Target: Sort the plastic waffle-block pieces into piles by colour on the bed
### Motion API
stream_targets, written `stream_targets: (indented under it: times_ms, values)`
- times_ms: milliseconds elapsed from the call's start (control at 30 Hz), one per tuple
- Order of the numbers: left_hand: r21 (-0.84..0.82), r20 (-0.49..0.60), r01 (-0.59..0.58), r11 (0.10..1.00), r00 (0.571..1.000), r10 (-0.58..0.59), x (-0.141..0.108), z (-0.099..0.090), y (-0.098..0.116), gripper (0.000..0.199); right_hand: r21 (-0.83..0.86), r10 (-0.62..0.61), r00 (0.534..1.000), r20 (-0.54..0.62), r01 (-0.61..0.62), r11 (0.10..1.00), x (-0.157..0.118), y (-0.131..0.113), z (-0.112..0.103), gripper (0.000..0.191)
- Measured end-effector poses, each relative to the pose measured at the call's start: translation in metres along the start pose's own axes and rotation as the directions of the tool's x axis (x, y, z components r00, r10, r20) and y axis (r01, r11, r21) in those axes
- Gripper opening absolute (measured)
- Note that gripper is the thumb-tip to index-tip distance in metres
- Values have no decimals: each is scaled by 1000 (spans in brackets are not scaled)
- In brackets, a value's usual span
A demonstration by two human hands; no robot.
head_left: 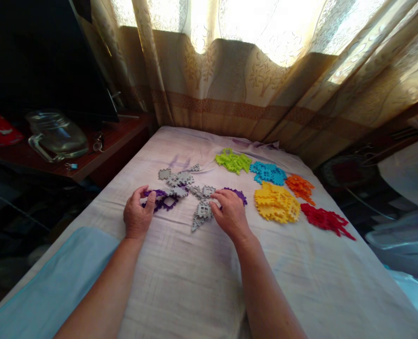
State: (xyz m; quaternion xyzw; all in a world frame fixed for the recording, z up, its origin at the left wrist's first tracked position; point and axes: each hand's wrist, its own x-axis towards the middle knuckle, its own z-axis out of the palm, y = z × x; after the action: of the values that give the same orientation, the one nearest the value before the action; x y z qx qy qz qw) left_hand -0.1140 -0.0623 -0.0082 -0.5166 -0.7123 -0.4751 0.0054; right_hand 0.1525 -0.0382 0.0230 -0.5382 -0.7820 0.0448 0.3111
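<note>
My left hand point(139, 213) rests at the left side of several purple interlocking toy pieces point(169, 202). Its thumb and fingers are apart, curved around the near edge of the purple ones. Grey interlocking pieces point(180, 179), some square and some triangular, lie loosely beyond and partly over the purple. My right hand point(230, 214) hovers low, thumb and fingertips parted, beside a grey windowed square point(203, 210) and other grey pieces; whether it touches them I cannot tell. Behind its knuckles shows another purple piece point(240, 194), partly hidden by the hand.
Farther right on the bedsheet point(191, 282) lie heaps of green point(233, 161), blue point(268, 173), orange point(299, 188), yellow point(276, 202) and red pieces point(325, 219). A light-blue cloth point(60, 278) covers the left front. A glass jug point(58, 136) stands on the side table.
</note>
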Motion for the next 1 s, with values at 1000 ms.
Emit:
stream_targets:
  times_ms: [1000]
  values:
    - [-274, 229, -482, 832, 807, 544, -35, 7, 46, 53, 761, 221, 903, 369, -430, 485, 3, -36, 17, 42]
